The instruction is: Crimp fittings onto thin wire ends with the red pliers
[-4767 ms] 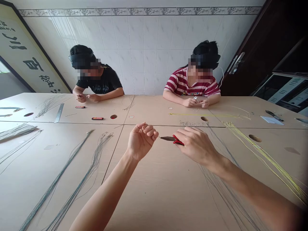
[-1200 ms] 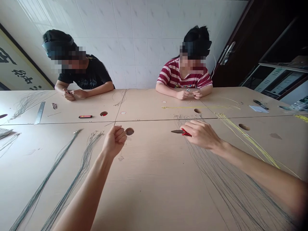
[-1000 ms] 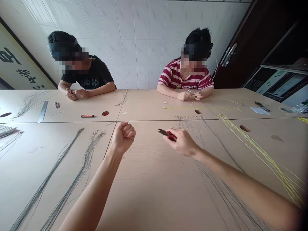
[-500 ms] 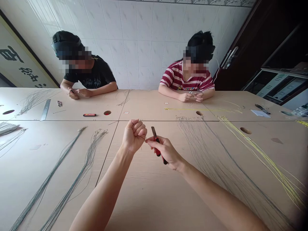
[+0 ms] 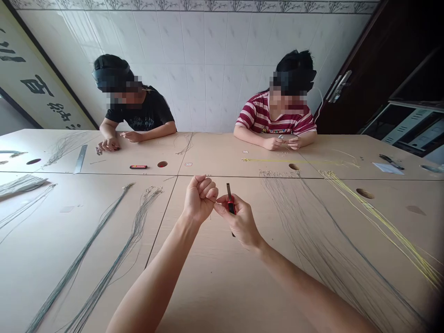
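Observation:
In front of me my left hand point(image 5: 202, 196) is closed in a loose fist, palm side toward me. A very thin wire shows at its fingertips, with a short end hanging below; most of it is hidden. My right hand point(image 5: 241, 217) touches it there, thumb and forefinger pinched at the same spot. Across its palm the right hand also holds small pliers point(image 5: 231, 203) with red-and-black handles, the metal jaws pointing up and away. Both hands are above the wooden table point(image 5: 194, 286).
Grey wire bundles point(image 5: 104, 222) lie left, loose grey wires point(image 5: 287, 208) and yellow wires point(image 5: 374, 208) right. Across the table sit a person in black point(image 5: 145, 111) and one in stripes point(image 5: 274, 113). A red-and-black stick point(image 5: 138, 167), a steel ruler point(image 5: 80, 159) and a cable hole point(image 5: 162, 164) are farther back.
My hands have come closer, fingertips now meeting, and the pliers have turned more upright. The view has shifted slightly. The person in black has put a hand down by a small object on the table.

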Demonstrator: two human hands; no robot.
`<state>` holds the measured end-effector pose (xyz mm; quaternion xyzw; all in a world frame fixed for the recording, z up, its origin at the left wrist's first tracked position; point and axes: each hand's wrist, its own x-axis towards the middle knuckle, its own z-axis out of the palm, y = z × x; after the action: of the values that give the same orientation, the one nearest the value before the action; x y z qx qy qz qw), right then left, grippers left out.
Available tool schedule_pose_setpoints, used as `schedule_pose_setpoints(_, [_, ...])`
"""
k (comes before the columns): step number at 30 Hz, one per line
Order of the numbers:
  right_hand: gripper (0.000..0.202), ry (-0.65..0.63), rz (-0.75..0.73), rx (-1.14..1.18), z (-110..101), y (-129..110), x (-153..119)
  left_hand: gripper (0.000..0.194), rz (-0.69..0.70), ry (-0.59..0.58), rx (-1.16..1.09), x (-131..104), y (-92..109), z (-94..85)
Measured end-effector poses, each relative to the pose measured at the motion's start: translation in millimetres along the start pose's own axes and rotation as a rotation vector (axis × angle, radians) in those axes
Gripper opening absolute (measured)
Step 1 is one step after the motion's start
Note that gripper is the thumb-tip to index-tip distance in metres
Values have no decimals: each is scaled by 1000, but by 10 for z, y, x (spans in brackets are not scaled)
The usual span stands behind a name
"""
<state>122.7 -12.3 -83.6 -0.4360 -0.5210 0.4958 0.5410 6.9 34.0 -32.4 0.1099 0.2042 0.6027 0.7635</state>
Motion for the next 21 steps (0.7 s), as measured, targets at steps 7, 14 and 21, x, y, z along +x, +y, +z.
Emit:
schedule_pose_setpoints(7, [17,1,-46,-50,-19,-63,-9,45,32,-27,18,-12,16,1])
schedule_pose_setpoints(14, [23,13,-14,-78,-83,-116,-34,45,43,-62,98,-15,39,-29])
schedule_pose_setpoints(21, [27,46,2,-100,-194,-195,-10,34,47,-185,519,-80,108,-17])
